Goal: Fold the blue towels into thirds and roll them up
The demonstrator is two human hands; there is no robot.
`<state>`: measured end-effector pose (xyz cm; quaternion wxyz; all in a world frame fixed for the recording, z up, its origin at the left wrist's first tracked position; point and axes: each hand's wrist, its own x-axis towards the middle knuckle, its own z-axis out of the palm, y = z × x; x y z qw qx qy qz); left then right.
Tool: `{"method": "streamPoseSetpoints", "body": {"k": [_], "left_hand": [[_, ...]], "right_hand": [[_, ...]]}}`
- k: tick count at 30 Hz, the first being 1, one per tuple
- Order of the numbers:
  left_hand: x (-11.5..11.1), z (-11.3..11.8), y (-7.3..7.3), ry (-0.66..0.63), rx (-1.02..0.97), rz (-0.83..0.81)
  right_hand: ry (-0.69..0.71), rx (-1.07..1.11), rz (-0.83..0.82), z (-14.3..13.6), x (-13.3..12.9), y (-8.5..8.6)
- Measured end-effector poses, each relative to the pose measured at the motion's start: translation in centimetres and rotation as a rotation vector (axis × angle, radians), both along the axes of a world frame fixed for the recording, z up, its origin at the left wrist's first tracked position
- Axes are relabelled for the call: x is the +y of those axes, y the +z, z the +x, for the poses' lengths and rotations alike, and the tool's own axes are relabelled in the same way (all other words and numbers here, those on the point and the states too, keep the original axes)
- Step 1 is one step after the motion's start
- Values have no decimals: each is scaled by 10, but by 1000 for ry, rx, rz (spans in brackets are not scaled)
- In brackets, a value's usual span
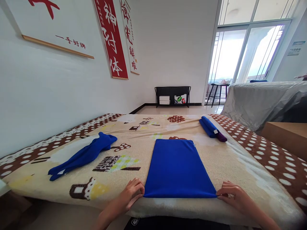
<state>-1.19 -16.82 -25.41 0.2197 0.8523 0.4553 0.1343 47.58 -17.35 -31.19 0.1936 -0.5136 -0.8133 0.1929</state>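
Observation:
A blue cloth [177, 169] lies flat as a rectangle near the front edge of the blanket-covered surface. My left hand [133, 193] pinches its near left corner. At the near right corner, the fingers of my right hand [231, 193] are closed on the same cloth. Left of it lies a loose, crumpled blue cloth [83, 155] with a small white tag. Toward the back right rest rolled cloths, a blue roll [208, 126] beside a purple roll [221, 136]; neither hand touches these.
The patterned blanket [134, 147] has brown dotted borders. A wall with hanging scrolls [112, 41] runs along the left. Behind stand a black rack [172, 91] and a dark stool [217, 92]. At right are a plastic-covered piece of furniture [259, 95] and a brown box [285, 134].

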Motion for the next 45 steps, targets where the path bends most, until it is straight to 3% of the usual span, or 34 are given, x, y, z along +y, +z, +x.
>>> {"method": "streamPoseSetpoints", "body": {"k": [8, 14, 17, 20, 24, 28, 32, 40, 43, 45], "left_hand": [[-4, 3, -8, 5, 33, 52], [-3, 5, 2, -19, 36, 168], [5, 33, 8, 49, -82, 250], [21, 82, 3, 195, -179, 304], [42, 149, -27, 267, -98, 353], [42, 176, -59, 212, 23, 385], [29, 156, -72, 221, 95, 492], [6, 80, -88, 337, 171, 617], [5, 61, -84, 293, 139, 573], [9, 55, -73, 273, 115, 494]], "right_hand": [[6, 22, 28, -1, -5, -14], [-91, 88, 30, -6, -1, 8], [-198, 178, 151, -33, 10, 21], [-255, 156, 282, -86, 26, 21], [-188, -15, 377, -164, 38, 7], [-166, -125, 359, -193, 35, -10], [-226, -182, 446, -170, 21, -23], [-436, -282, 593, -95, -10, -59], [-430, -292, 577, -81, -13, -59], [-447, -292, 537, -81, -8, -50]]}}
